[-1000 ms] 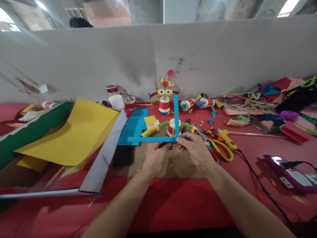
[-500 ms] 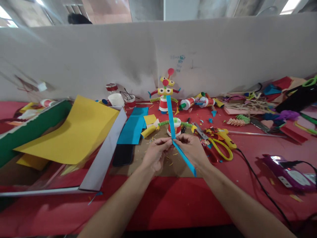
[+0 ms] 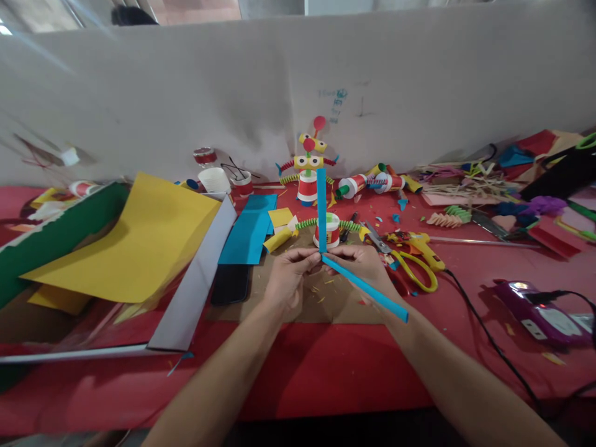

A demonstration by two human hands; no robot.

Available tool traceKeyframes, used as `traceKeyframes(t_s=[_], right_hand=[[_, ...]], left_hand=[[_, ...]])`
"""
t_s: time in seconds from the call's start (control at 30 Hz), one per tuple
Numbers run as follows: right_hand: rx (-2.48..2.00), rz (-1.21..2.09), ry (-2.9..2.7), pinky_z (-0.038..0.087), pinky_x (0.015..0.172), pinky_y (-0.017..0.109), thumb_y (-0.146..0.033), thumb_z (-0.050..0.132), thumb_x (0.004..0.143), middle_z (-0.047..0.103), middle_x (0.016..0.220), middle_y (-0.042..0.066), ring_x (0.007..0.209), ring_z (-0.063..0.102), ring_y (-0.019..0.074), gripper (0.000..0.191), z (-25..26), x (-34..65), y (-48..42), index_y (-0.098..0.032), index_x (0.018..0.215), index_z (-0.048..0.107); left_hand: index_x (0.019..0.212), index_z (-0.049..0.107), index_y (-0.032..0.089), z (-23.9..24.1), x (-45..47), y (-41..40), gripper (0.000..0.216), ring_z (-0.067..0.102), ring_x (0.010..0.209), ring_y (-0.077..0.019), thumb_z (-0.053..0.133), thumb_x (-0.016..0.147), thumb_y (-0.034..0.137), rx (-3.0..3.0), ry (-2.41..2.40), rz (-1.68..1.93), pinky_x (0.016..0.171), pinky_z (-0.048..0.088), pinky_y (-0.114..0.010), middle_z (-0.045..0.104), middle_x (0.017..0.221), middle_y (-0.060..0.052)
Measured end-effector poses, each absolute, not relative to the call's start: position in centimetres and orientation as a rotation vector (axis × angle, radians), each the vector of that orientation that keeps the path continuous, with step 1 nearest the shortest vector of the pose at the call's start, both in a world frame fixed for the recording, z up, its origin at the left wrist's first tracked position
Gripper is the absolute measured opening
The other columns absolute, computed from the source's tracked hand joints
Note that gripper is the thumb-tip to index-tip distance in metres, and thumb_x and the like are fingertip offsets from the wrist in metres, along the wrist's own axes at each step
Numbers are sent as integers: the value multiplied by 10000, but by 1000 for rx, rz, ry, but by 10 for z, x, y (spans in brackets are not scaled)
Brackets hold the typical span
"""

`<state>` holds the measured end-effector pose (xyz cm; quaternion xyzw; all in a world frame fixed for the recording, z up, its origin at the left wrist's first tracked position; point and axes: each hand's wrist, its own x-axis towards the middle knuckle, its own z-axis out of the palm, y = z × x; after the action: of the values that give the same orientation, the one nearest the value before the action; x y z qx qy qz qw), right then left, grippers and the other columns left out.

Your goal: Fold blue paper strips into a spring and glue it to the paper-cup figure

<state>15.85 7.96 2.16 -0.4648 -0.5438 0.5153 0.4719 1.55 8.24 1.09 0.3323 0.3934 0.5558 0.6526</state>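
Both hands pinch blue paper strips where they meet at an angle. One blue paper strip [image 3: 321, 208] stands up from the fingertips; the other slants down to the right across my right wrist. My left hand [image 3: 289, 273] grips the joint from the left, fingers closed. From the right, my right hand [image 3: 356, 268] closes on the same spot. Just behind is a red and white paper cup [image 3: 331, 234] with green folded-paper arms, partly covered by the upright strip. A finished-looking cup figure [image 3: 307, 186] with eyes stands farther back.
Yellow scissors [image 3: 414, 273] and a yellow glue gun [image 3: 423, 248] lie right of my hands. A purple power adapter [image 3: 542, 313] sits farther right. On the left are a box [image 3: 186, 298] with yellow paper [image 3: 135, 242], blue sheets [image 3: 249, 233] and a dark phone [image 3: 230, 284].
The lower strip has swung outward to the right and away from the upright one, which now stands straighter. Both hands keep their pinch. The view has tilted slightly downward.
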Motion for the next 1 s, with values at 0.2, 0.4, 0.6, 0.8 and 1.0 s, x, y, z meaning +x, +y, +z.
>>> traceKeyframes(t_s=[0.2,0.4,0.6,0.8,1.0], right_hand=[[-1087,1177,-1478,536,647,317,-311,654,741,712,691,19,646,650,171,172,17,163,81,-210,832,761],[-1100,988,-1604,546,755,346,-233,651,751,736,860,18,811,674,195,171,28,160,73,-246,897,739],[-1058,1068,-1326,568,712,349,-308,655,765,735,818,34,723,683,181,181,25,149,71,-209,899,729],[-1207,1026,-1358,547,656,346,-329,646,765,724,739,52,684,668,194,198,23,152,73,-163,827,732],[-1220,1124,-1293,524,637,323,-336,660,740,698,650,39,624,645,172,200,24,152,74,-153,802,714]], left_hand=[[674,706,138,8,17,84,159,612,630,-123,801,568,208,747,901,1283,666,492,-284,676,674,-30],[714,705,138,9,17,83,160,597,620,-101,784,613,233,755,915,1332,659,488,-256,661,674,-19],[718,681,141,16,21,76,127,580,632,-95,754,653,222,728,846,1364,672,474,-253,641,685,-7],[747,675,163,19,16,78,149,620,717,-115,766,641,214,713,843,1273,741,487,-276,664,769,-3],[677,687,147,19,15,79,133,616,673,-119,772,632,238,731,862,1298,746,487,-299,665,700,-12]])
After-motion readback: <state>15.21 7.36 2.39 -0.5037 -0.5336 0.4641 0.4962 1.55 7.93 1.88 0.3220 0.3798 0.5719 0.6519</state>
